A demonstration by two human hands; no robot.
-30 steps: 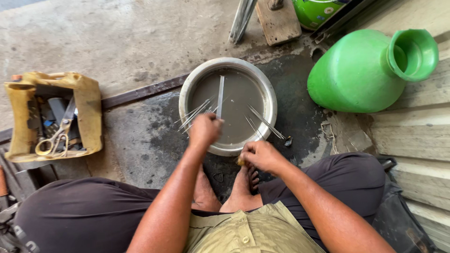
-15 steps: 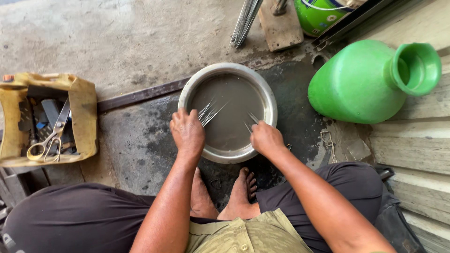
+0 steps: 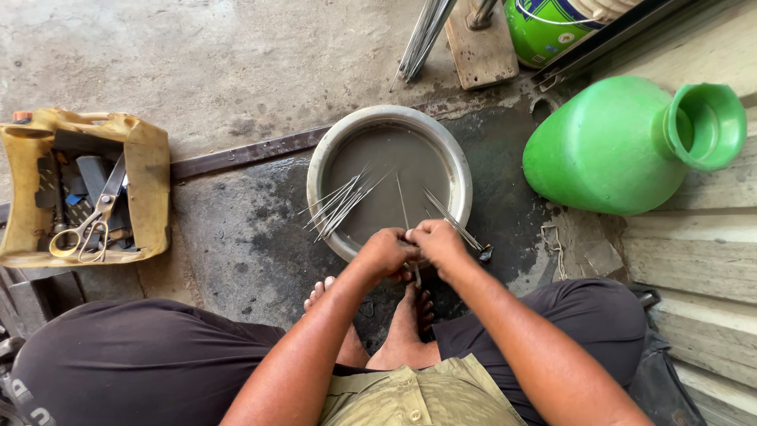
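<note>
Left hand [image 3: 384, 254] and right hand [image 3: 436, 240] together at near rim of metal basin [image 3: 335, 154], pinching one thin rod [image 3: 404, 207]; other rods [image 3: 341, 203] leaning on left rim, ends soaking.

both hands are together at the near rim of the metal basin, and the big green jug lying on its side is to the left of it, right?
Not quite. The head view shows the green jug lying on its side to the right of the metal basin, not the left. The left hand and right hand do meet at the basin's near rim.
</note>
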